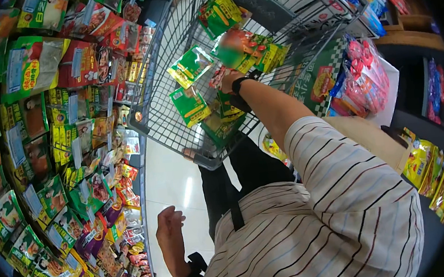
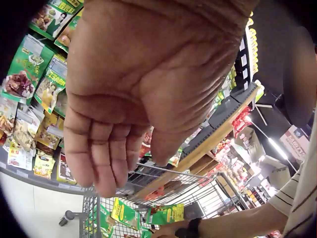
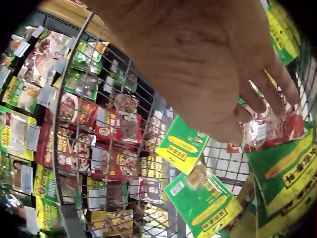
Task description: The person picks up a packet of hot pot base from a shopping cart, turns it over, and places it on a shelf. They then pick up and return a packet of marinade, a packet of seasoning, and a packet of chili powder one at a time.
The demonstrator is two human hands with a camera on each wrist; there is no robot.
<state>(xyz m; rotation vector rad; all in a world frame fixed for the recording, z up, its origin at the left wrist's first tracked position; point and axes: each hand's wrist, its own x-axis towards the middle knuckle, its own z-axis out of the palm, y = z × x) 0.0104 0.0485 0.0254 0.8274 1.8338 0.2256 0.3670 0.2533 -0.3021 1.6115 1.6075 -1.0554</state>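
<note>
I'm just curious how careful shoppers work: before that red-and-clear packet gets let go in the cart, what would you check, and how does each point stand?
1. Right hand grips the red-and-clear packet: ok, fingers pinch it.
2. Packet is inside the shopping cart, above the basket: ok.
3. Landing spot: green packets already lie there; ok, soft landing likely.
4. Left hand free and away from the cart: ok, it holds nothing.
5. Packet sealed and undamaged: cannot tell.
6. Cart standing steady: cannot tell.

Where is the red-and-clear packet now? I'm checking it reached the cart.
Head view: the red-and-clear packet is inside the cart, pinched by the right hand among green packets.
</note>
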